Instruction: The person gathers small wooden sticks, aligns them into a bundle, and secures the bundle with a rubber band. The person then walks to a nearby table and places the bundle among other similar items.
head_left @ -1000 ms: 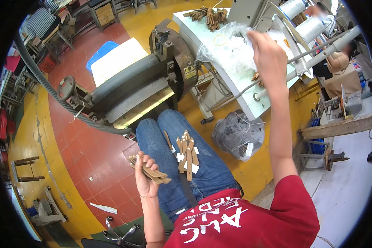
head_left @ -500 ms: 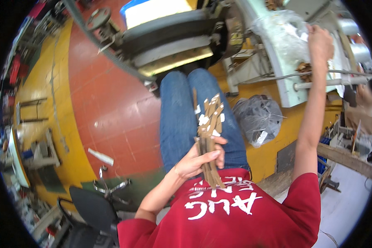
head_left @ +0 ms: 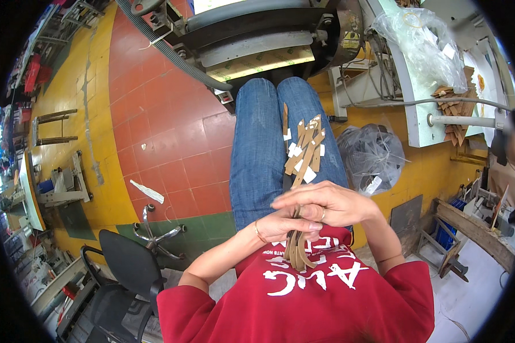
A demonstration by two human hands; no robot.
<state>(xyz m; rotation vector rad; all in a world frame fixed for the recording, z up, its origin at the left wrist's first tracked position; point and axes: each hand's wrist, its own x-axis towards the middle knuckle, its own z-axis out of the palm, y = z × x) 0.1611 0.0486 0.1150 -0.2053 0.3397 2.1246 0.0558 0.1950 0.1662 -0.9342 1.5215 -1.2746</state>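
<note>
My left hand (head_left: pixel 283 224) is closed around a bundle of narrow brown strips (head_left: pixel 296 254), whose curved lower ends hang against my red shirt. Over the bundle's upper end lies my right hand (head_left: pixel 335 201), index side stretched toward the left and the other fingers bent down against the strips, touching the left hand. On my right thigh rests a loose pile of similar brown strips (head_left: pixel 310 140) with small white tags. One single strip (head_left: pixel 285 119) lies apart between the thighs. What the fingers cover of the bundle is hidden.
A machine with a roller (head_left: pixel 257 34) stands ahead of my knees. To the right, a pale table (head_left: pixel 420 123) bears a clear plastic bag (head_left: pixel 420 43) and stacked brown pieces (head_left: pixel 456 108). Beneath it sits a grey plastic bag (head_left: pixel 372 155). A black chair (head_left: pixel 126 266) stands at the left.
My right hand has come back from the plastic bag on the table to the bundle in my left hand. My left hand keeps its hold. The view has shifted slightly.
</note>
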